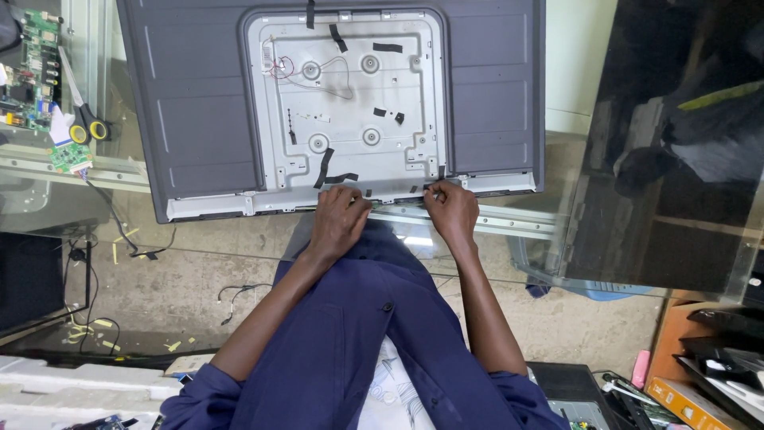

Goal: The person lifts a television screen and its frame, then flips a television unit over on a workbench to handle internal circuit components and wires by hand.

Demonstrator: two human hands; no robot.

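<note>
A flat television lies screen-down on a glass surface, its grey back upward and the near edge facing the person. The central cover is off, exposing a pale metal chassis with several strips of black tape and a thin red-and-white wire loop at the far left of the plate. Laid flat like this, the set seems placed to bring its near edge within reach of both hands.

The left hand rests on the near edge of the chassis, fingers curled down and pressing on the rim; whether it grips anything cannot be told. The right hand sits just to the right on the same edge, fingertips pinched together on a small dark piece, likely tape or a clip; the item is too small to identify. The hands are near one another but apart.

Surroundings: a green circuit board and yellow-handled scissors lie at far left. A dark glossy panel stands tilted at right, close to the set's right side. Loose cables and debris lie on the floor below the glass. Boxes and tools crowd the near right corner.

Obstructions: the black tape strips cross the chassis near the working edge; the tilted panel limits room to the right.
</note>
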